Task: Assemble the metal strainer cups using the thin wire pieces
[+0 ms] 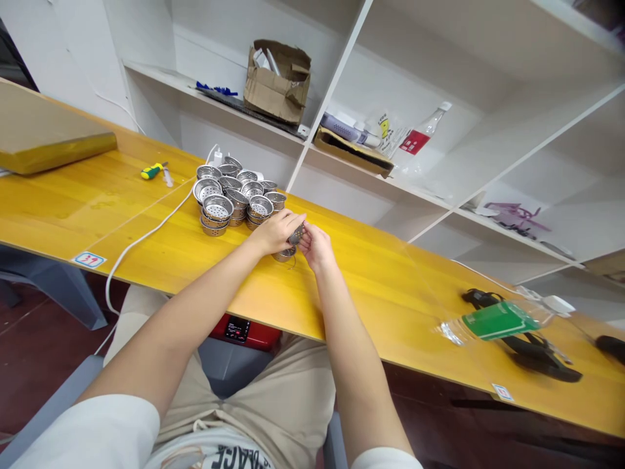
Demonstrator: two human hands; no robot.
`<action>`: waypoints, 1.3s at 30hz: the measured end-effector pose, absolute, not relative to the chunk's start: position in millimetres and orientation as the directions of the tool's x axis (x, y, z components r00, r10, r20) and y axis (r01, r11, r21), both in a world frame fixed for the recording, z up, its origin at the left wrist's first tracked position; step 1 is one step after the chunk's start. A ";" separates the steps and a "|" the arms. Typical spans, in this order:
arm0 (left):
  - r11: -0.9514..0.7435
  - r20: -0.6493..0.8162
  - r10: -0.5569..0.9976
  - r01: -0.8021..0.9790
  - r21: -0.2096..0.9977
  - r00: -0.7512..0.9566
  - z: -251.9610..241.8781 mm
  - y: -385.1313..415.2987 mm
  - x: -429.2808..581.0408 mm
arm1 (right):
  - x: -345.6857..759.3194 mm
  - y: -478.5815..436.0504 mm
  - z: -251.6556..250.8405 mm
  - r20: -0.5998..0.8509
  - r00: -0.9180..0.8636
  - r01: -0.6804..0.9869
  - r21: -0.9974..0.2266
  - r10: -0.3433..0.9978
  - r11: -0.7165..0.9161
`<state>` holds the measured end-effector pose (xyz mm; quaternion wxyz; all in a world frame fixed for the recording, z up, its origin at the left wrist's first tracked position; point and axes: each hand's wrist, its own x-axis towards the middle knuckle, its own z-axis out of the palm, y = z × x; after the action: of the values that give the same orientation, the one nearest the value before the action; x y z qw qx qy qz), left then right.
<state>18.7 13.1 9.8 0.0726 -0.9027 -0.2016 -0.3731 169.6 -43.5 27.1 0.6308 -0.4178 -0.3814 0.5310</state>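
Note:
My left hand [276, 233] and my right hand [316, 246] meet above the yellow wooden bench [342, 286]. Between their fingertips they hold a small perforated steel cup [295, 234], mostly hidden by my fingers. Just below my hands, a second steel cup [284, 255] rests on the bench with a thin wire [293, 264] beside it. To the left of my left hand stands a heap of several similar perforated steel cups [229, 195], some stacked and some tilted.
A yellow-handled screwdriver [152, 170] and a white cable [146, 234] lie left of the heap. A plastic bottle with a green label [495, 322] lies on a black cord [525, 345] at the right. White shelves hold a cardboard box [276, 81] behind the bench.

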 end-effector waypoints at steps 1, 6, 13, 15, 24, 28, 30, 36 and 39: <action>-0.906 0.708 0.319 0.422 0.032 0.630 10.1 14.3 18.0 | 169.4 -42.4 27.2 0.029 0.163 -0.358 -0.930 0.986 0.087; -0.872 0.776 0.421 0.447 0.202 0.470 10.4 15.6 18.3 | 180.0 -39.8 34.7 0.056 0.314 -0.424 -0.885 0.948 0.192; -0.802 0.712 0.593 0.355 0.480 0.377 13.7 6.5 19.1 | 216.2 -37.5 34.3 0.136 0.561 -0.228 -0.923 0.817 0.310; -0.792 0.669 0.609 0.379 0.479 0.426 15.2 3.9 17.3 | 220.8 -34.1 26.8 0.180 0.573 0.009 -0.977 0.800 0.214; -0.778 0.379 0.628 0.545 0.313 0.679 9.6 6.3 9.8 | 219.0 -28.2 7.4 0.396 0.329 0.768 -0.641 0.857 0.001; -0.779 0.368 0.627 0.547 0.306 0.687 7.3 8.8 8.7 | 216.2 -28.4 4.8 0.383 0.297 0.791 -0.612 0.874 0.000; -0.779 0.356 0.627 0.548 0.305 0.693 7.2 8.7 8.4 | 215.0 -28.6 4.1 0.377 0.288 0.798 -0.603 0.880 -0.003; -0.760 0.301 0.650 0.589 0.275 0.698 11.4 3.6 8.9 | 212.3 -32.3 6.9 0.291 0.250 0.846 -0.530 0.923 -0.062; -0.754 0.263 0.656 0.604 0.257 0.707 15.9 -0.5 8.5 | 212.6 -36.3 9.7 0.201 0.164 0.897 -0.437 0.966 -0.061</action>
<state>8.5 -0.5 15.9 -0.0762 -0.9208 -0.3420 -0.1713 212.6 -36.3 9.7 0.2379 -0.7247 -0.6426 0.0719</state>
